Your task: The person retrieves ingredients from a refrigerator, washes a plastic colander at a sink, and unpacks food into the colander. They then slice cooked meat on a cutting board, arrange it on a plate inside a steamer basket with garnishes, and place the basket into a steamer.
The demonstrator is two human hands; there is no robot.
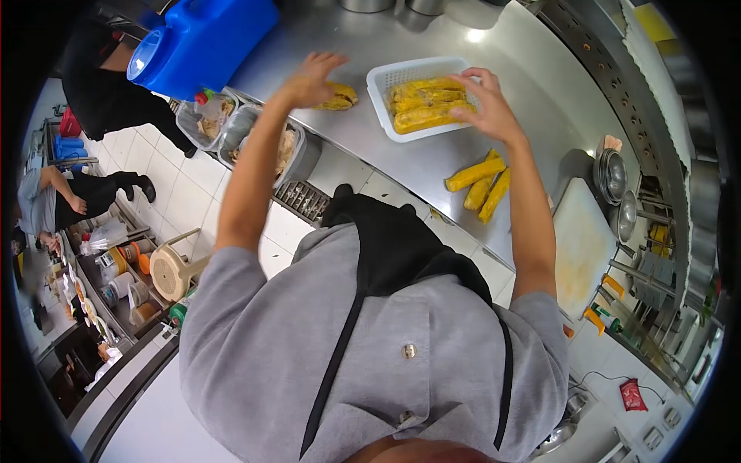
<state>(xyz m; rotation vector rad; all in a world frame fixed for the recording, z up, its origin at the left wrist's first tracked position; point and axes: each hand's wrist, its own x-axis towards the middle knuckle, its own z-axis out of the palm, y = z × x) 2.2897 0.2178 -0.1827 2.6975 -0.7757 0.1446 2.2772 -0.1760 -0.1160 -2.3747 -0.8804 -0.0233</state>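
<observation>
On the steel counter, a white perforated basket holds several long yellow pieces that look like corn cobs. My right hand is at the basket's right side, thumb and fingers apart near the ends of those pieces. My left hand is over the counter to the left, fingers stretched out. Partly behind it lies another yellow group; I cannot tell whether the hand touches it. Several more yellow pieces lie in a loose pile on the counter, nearer to me and left of my right forearm.
A blue plastic jug stands at the counter's left end. Lined bins with scraps sit below the edge. To the right are a white cutting board and stacked metal bowls. Two people are on the left.
</observation>
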